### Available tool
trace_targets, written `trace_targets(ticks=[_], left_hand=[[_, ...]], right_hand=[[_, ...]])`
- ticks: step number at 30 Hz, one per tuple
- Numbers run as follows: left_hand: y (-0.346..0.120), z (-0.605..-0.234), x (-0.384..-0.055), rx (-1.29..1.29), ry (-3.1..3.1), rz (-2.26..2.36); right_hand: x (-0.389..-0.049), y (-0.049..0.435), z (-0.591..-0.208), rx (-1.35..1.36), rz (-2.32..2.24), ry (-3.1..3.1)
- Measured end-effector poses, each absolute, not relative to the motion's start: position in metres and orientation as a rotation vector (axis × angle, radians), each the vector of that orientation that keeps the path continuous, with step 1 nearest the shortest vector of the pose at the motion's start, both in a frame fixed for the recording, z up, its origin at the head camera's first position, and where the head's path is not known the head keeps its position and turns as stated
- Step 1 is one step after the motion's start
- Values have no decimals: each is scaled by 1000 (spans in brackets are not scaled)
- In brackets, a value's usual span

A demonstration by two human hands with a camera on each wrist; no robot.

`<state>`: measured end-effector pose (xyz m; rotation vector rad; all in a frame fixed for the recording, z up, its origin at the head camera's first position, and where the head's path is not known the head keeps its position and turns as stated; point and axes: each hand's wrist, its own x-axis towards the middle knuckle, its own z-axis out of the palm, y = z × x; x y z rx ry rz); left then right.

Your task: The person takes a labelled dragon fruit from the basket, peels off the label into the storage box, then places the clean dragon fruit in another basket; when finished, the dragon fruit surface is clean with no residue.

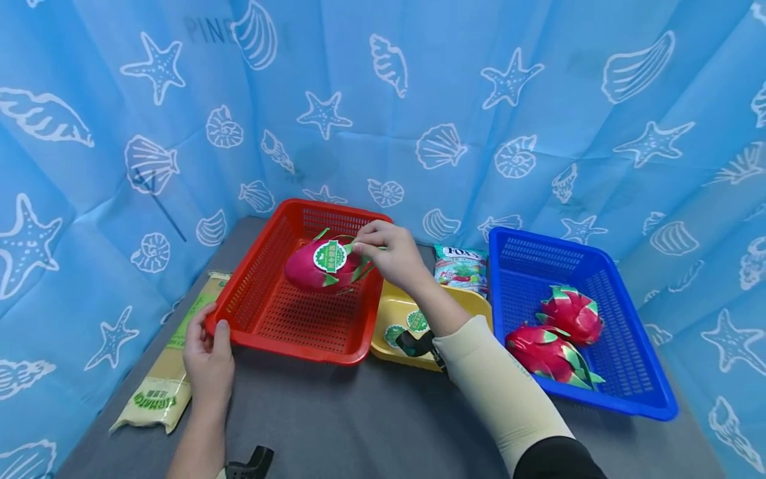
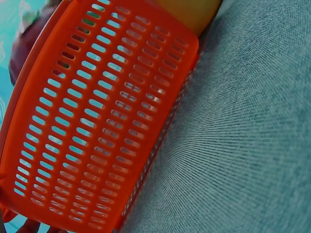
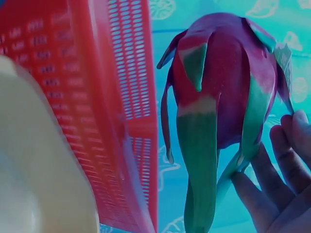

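A dragon fruit (image 1: 314, 271) with a round green-and-white sticker (image 1: 330, 256) hangs over the red basket (image 1: 299, 342). My right hand (image 1: 391, 251) pinches it by the green leafy scales at one end. Those long scales show close up in the right wrist view, with the fingers (image 3: 265, 187) touching them. At the basket's near left corner, my left hand (image 1: 209, 356) grips the rim, thumb towards me. Only a few fingertips of that hand appear in the left wrist view, where the slotted basket wall (image 2: 97, 116) fills much of the frame.
A yellow tray (image 1: 389, 313) with green stickers stands right of the red basket, partly behind my right forearm. Behind it lies a FOX'S candy bag (image 1: 461, 269). Farther right, a blue basket (image 1: 622, 352) holds two dragon fruits (image 1: 571, 316). A long yellow packet (image 1: 164, 382) lies at left.
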<state>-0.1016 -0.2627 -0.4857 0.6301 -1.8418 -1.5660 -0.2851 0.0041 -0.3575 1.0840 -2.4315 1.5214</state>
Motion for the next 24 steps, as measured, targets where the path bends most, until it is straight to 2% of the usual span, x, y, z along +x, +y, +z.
trace_targets(ticks=[13, 24], left_hand=[[-259, -487, -99, 645, -1843, -1551], [-257, -483, -100, 670, -1835, -1573]], right_hand=[[-209, 82, -342, 777, 1727, -2313], [-139, 142, -355, 552, 1716, -2281]])
